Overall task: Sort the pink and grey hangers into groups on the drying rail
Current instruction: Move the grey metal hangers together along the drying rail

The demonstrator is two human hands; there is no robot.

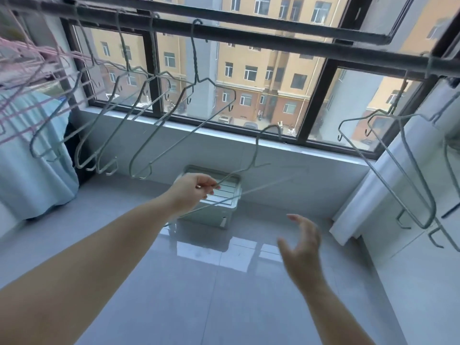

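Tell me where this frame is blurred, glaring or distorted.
Head view: the grey hanger pinched by the left hand is motion-smeared, as is the open right hand; the glossy floor mirrors the bright window, whose uprights the wide lens leans inward.

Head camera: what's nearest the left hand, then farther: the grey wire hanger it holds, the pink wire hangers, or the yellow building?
1. Grey wire hanger, pinched in the left hand.
2. Pink wire hangers, hanging far left.
3. Yellow building, outside the window.
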